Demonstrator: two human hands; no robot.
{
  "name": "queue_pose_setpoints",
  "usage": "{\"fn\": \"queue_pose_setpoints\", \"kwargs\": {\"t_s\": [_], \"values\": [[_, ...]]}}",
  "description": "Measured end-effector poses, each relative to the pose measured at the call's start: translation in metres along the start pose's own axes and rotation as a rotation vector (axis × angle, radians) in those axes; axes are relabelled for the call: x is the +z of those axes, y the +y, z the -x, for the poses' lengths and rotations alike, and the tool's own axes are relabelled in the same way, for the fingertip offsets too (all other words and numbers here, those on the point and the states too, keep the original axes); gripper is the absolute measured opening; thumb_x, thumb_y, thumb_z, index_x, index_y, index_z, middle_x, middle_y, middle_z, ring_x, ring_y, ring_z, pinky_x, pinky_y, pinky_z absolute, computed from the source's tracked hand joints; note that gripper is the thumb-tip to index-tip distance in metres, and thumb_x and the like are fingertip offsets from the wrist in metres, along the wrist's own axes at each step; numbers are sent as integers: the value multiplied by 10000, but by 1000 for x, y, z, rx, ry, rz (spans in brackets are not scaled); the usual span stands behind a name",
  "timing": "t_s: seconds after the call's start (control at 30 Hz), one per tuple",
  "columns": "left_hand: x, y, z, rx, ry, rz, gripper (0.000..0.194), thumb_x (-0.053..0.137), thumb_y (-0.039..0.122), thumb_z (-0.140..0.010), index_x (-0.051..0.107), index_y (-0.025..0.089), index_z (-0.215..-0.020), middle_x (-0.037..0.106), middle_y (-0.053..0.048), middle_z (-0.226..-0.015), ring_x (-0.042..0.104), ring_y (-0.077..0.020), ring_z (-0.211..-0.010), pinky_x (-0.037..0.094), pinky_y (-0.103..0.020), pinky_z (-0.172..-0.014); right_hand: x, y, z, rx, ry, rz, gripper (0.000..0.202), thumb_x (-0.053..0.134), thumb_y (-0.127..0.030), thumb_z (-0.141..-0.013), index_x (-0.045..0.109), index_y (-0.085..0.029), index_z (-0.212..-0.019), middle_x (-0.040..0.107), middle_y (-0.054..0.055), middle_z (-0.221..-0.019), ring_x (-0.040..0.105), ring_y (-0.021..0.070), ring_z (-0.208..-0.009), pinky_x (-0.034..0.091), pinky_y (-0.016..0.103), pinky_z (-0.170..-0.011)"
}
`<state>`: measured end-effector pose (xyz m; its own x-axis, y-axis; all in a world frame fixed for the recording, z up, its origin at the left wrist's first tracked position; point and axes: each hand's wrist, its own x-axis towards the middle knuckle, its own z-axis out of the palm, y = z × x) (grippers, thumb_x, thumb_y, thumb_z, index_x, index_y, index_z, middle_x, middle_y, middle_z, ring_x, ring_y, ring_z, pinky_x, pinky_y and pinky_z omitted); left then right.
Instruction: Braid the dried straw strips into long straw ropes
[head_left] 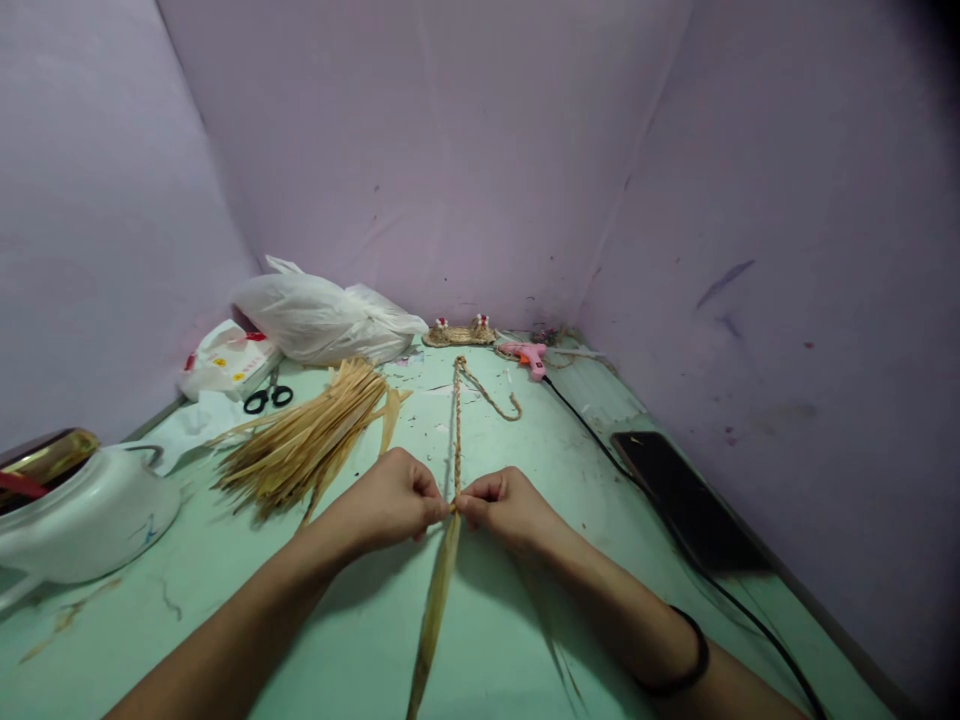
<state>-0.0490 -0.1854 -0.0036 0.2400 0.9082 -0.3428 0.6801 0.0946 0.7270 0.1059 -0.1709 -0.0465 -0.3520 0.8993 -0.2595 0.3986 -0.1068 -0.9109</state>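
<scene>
A thin braided cord (457, 430) runs up the middle of the green table, bends at its far end and curls back to the right. My left hand (409, 495) pinches the cord's near end from the left. From the right, my right hand (495, 505) pinches the same spot, fingertips almost touching those of the left. A loose tan strip (436, 610) trails from the pinch toward the near edge. Fainter strands hang below my right wrist. A fanned bundle of dry straw-coloured strips (307, 440) lies left of the cord, beyond my left forearm.
Black scissors (268, 398), a white plastic bag (322, 310) and a white pot (90, 510) are on the left. Woven slippers (459, 335) sit at the back, beside a pink glue gun (529, 358). Its black cable passes a dark phone (686, 500) on the right.
</scene>
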Motion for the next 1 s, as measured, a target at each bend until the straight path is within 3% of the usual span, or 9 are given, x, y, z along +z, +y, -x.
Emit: {"fn": "queue_pose_setpoints", "kwargs": {"t_s": [0.27,0.4,0.43,0.5,0.57,0.63,0.7,0.87,1.0], "values": [[58,7,23,183,254,-446,223,425,210,-694,631,128,-714,585,-91,-615,491,-159,-536,290,-259,-525,6,-10,7,199,-46,-467,115,542,-149,-543,613,-83,-607,496,-13,-432,332,46,-379,210,200,-403],[37,10,21,146,165,-228,247,489,319,-671,596,130,-552,532,-46,-491,461,-126,-466,292,-234,-471,3,-11,7,110,-106,-496,92,594,-187,-553,565,-102,-534,500,-18,-454,342,34,-387,226,190,-410],[27,11,19,114,269,-103,257,476,327,-683,599,129,-575,542,-36,-510,467,-118,-473,304,-226,-469,2,-10,7,90,-124,-479,105,606,-198,-558,561,-106,-534,487,-28,-446,320,27,-376,214,189,-406],[12,10,12,-33,323,188,248,476,310,-677,608,130,-786,572,-13,-569,425,-85,-384,287,-213,-398,-2,-9,6,63,-171,-431,126,619,-223,-571,564,-110,-553,451,-49,-420,255,15,-347,180,190,-392],[7,8,5,-151,144,416,294,504,269,-641,575,119,-883,566,0,-548,397,-75,-327,268,-205,-346,-5,-7,4,16,-223,-397,147,616,-244,-588,562,-110,-561,438,-52,-413,259,18,-350,194,190,-397],[11,4,-1,-184,-55,534,226,522,250,-610,573,99,-770,541,-2,-501,403,-75,-317,279,-199,-330,-6,-5,2,-56,-278,-366,161,600,-257,-607,560,-105,-568,476,-28,-450,350,40,-403,261,189,-439],[18,1,-5,-172,-120,543,151,520,250,-602,548,104,-628,510,-2,-461,412,-78,-323,295,-198,-332,-7,-3,0,-108,-297,-284,159,571,-252,-632,565,-100,-585,525,2,-520,414,64,-478,305,195,-487],[33,-6,-9,-195,34,236,122,450,225,-617,491,147,-533,407,35,-380,391,-100,-332,266,-215,-364,-2,1,3,-197,-44,238,148,490,-189,-652,573,-112,-556,437,-28,-473,321,61,-471,235,191,-448],[39,-15,-12,22,295,-85,125,445,159,-558,469,145,-437,391,23,-414,401,-99,-469,245,-208,-446,1,-1,12,-287,77,524,163,443,-120,-623,576,-134,-531,417,-28,-451,303,65,-465,203,198,-440]]}}
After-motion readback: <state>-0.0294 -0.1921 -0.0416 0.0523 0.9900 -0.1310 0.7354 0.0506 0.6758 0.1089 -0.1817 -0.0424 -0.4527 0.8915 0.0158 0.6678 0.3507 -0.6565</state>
